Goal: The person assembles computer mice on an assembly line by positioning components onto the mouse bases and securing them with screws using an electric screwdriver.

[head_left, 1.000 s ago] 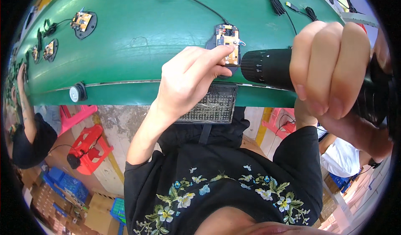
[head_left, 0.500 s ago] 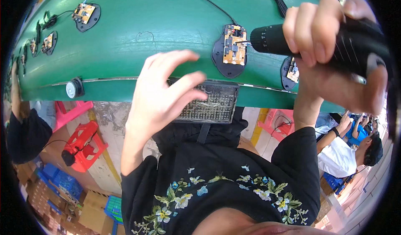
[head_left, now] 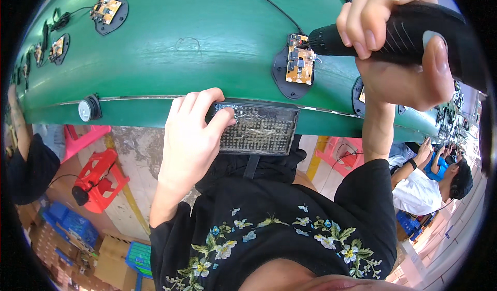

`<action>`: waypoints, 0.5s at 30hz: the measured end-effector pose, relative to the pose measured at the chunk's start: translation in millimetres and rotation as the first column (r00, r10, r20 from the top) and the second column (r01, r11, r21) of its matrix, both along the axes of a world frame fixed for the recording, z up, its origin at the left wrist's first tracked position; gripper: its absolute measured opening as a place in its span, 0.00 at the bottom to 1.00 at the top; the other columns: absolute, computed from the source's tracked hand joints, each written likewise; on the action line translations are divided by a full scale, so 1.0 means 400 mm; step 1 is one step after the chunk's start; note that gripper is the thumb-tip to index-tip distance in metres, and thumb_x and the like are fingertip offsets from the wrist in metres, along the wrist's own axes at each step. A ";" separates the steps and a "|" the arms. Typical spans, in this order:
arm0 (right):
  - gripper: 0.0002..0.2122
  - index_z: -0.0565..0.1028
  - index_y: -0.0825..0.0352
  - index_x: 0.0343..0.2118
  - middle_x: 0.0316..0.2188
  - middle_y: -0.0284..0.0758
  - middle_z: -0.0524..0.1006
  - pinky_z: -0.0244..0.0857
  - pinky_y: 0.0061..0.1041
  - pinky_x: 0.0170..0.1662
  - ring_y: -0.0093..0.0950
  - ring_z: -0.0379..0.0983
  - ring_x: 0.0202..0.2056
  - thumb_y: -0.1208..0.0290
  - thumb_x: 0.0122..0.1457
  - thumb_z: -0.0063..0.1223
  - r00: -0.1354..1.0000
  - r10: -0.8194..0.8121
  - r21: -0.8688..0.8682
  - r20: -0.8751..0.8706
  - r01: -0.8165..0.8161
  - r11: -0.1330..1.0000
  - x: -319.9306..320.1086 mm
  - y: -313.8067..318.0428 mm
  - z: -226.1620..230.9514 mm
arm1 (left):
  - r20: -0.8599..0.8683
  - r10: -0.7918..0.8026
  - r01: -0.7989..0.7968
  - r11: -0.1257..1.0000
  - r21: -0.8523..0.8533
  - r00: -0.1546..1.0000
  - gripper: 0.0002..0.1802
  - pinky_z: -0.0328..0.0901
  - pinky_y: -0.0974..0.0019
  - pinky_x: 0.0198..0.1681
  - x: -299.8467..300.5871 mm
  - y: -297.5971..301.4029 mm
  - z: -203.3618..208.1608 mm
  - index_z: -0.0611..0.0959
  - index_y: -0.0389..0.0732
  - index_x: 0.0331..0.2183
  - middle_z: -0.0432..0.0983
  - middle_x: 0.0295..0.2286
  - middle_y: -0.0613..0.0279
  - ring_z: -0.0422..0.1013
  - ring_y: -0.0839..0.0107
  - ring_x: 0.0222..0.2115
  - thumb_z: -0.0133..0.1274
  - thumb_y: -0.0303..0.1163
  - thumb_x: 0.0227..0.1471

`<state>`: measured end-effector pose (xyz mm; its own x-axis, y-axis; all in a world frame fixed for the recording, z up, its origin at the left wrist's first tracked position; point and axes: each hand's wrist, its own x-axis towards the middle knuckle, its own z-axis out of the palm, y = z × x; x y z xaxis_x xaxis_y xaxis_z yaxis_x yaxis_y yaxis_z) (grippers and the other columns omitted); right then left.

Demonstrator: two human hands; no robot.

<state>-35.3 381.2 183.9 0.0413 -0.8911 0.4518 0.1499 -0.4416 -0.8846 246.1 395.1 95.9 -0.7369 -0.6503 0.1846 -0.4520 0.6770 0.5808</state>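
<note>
My right hand [head_left: 396, 42] is wrapped round a black electric screwdriver [head_left: 336, 38], held almost level. The screwdriver's nose is over the upper part of an orange-brown circuit board [head_left: 299, 68], where its bit is hard to make out. Beneath that board lies a black rounded base plate [head_left: 281, 76], and a black cable leads away from it. My left hand [head_left: 192, 136] is at the left corner of a dark tray [head_left: 259, 130] of small studded rows. Its thumb and fingers are bent together there; whatever they pinch is too small to see.
Other boards on black bases stand along the green belt [head_left: 155, 58], one [head_left: 106, 12] at far left and one [head_left: 359, 95] partly behind my right wrist. A round knob [head_left: 89, 109] sits on the near edge. Co-workers sit left and right, beside red stools [head_left: 101, 180].
My left hand has come down from above the belt edge onto the tray, its fingers drawing together. The screwdriver's nose has moved up slightly relative to the board. The board has shifted slightly right.
</note>
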 end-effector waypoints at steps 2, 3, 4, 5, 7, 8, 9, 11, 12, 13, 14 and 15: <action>0.29 0.64 0.67 0.43 0.18 0.39 0.70 0.62 0.33 0.25 0.29 0.67 0.18 0.45 0.57 0.61 0.997 -0.007 0.017 0.072 0.005 1.000 -0.018 -0.008 -0.036 | 0.013 -0.011 0.011 1.000 -0.016 1.000 0.13 0.65 0.56 0.43 -0.003 0.000 0.004 0.81 0.40 0.30 0.74 0.38 0.60 0.72 0.58 0.39 0.67 0.25 0.38; 0.28 0.64 0.67 0.43 0.18 0.39 0.70 0.62 0.32 0.25 0.29 0.67 0.18 0.45 0.57 0.61 0.982 0.045 -0.044 0.183 -0.037 0.998 -0.005 -0.026 -0.052 | 0.015 -0.008 0.009 1.000 -0.027 1.000 0.13 0.65 0.56 0.44 -0.004 -0.001 0.003 0.81 0.40 0.30 0.74 0.38 0.60 0.72 0.58 0.40 0.67 0.25 0.39; 0.28 0.64 0.67 0.42 0.18 0.39 0.70 0.62 0.32 0.25 0.29 0.67 0.18 0.45 0.57 0.61 0.987 -0.003 -0.025 0.164 0.007 1.000 0.004 -0.017 -0.041 | 0.018 -0.006 0.007 0.999 -0.038 1.000 0.13 0.65 0.56 0.45 -0.005 -0.004 0.001 0.81 0.41 0.30 0.74 0.39 0.60 0.72 0.58 0.41 0.67 0.25 0.39; 0.28 0.65 0.68 0.42 0.18 0.39 0.70 0.62 0.32 0.25 0.29 0.67 0.18 0.45 0.57 0.61 0.989 -0.049 -0.005 0.142 0.051 0.999 0.016 -0.010 -0.027 | 0.020 -0.008 0.009 0.999 -0.037 1.000 0.13 0.65 0.56 0.45 -0.006 -0.007 -0.002 0.81 0.41 0.30 0.74 0.39 0.60 0.72 0.58 0.41 0.67 0.25 0.39; 0.28 0.65 0.69 0.42 0.18 0.39 0.70 0.62 0.32 0.25 0.29 0.66 0.17 0.46 0.57 0.60 0.992 -0.078 0.019 0.104 0.076 0.997 0.011 -0.008 -0.016 | -0.065 0.006 -0.007 1.000 -0.025 0.998 0.14 0.64 0.55 0.46 -0.006 -0.007 -0.001 0.81 0.41 0.30 0.74 0.39 0.60 0.72 0.57 0.42 0.67 0.24 0.38; 0.28 0.65 0.69 0.44 0.19 0.38 0.69 0.61 0.32 0.26 0.28 0.65 0.17 0.46 0.58 0.56 0.995 -0.049 0.004 0.082 0.049 0.999 -0.007 -0.013 -0.024 | -0.060 0.004 -0.006 1.000 -0.021 0.998 0.14 0.64 0.55 0.46 -0.007 -0.009 0.003 0.81 0.41 0.30 0.74 0.39 0.60 0.72 0.57 0.42 0.67 0.24 0.38; 0.28 0.66 0.70 0.46 0.20 0.37 0.69 0.60 0.32 0.26 0.27 0.64 0.18 0.46 0.58 0.53 0.998 0.023 -0.022 0.057 -0.022 1.000 -0.024 -0.022 -0.022 | -0.072 0.005 -0.005 1.000 -0.003 0.997 0.15 0.64 0.55 0.47 0.002 -0.007 0.014 0.81 0.41 0.31 0.74 0.40 0.60 0.72 0.56 0.43 0.68 0.25 0.38; 0.29 0.66 0.71 0.50 0.22 0.34 0.68 0.58 0.31 0.27 0.25 0.61 0.18 0.46 0.59 0.47 0.990 0.138 -0.076 0.013 -0.137 0.988 -0.069 -0.023 -0.018 | -0.068 -0.016 0.018 1.000 0.022 0.998 0.17 0.64 0.55 0.47 0.004 -0.010 0.025 0.82 0.41 0.33 0.75 0.41 0.59 0.72 0.56 0.44 0.70 0.28 0.37; 0.28 0.68 0.70 0.49 0.22 0.32 0.68 0.58 0.29 0.28 0.24 0.62 0.19 0.47 0.58 0.49 0.986 0.168 -0.069 0.013 -0.167 0.984 -0.085 -0.024 -0.007 | -0.057 -0.008 0.009 1.000 0.025 0.998 0.17 0.64 0.55 0.47 0.007 -0.005 0.027 0.82 0.41 0.33 0.75 0.41 0.59 0.72 0.56 0.44 0.70 0.28 0.37; 0.26 0.70 0.68 0.47 0.23 0.30 0.67 0.57 0.27 0.30 0.22 0.62 0.21 0.48 0.57 0.51 0.983 0.180 -0.047 0.014 -0.180 0.983 -0.102 -0.011 0.011 | -0.041 -0.006 0.007 0.999 0.033 0.999 0.17 0.64 0.55 0.47 0.002 -0.001 0.021 0.82 0.42 0.32 0.75 0.41 0.59 0.72 0.56 0.44 0.70 0.29 0.37; 0.25 0.72 0.67 0.46 0.24 0.27 0.67 0.57 0.26 0.31 0.20 0.62 0.22 0.49 0.56 0.54 0.980 0.196 -0.026 0.013 -0.196 0.980 -0.117 0.003 0.031 | -0.025 -0.004 0.005 0.999 0.042 1.000 0.17 0.64 0.55 0.47 -0.001 0.002 0.014 0.82 0.42 0.32 0.75 0.41 0.59 0.72 0.56 0.44 0.70 0.30 0.37; 0.24 0.74 0.66 0.44 0.25 0.25 0.66 0.56 0.24 0.32 0.19 0.63 0.23 0.49 0.55 0.56 0.976 0.217 -0.002 0.019 -0.217 0.976 -0.127 0.016 0.046 | -0.034 -0.001 0.003 0.999 0.051 0.999 0.16 0.64 0.55 0.47 -0.005 0.004 0.010 0.82 0.42 0.32 0.75 0.41 0.60 0.72 0.56 0.44 0.69 0.31 0.38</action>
<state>-86.1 387.6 202.1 0.2247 -0.8621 0.4542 0.2592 -0.3964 -0.8807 244.2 396.7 99.8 -0.7320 -0.6580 0.1765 -0.4300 0.6472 0.6294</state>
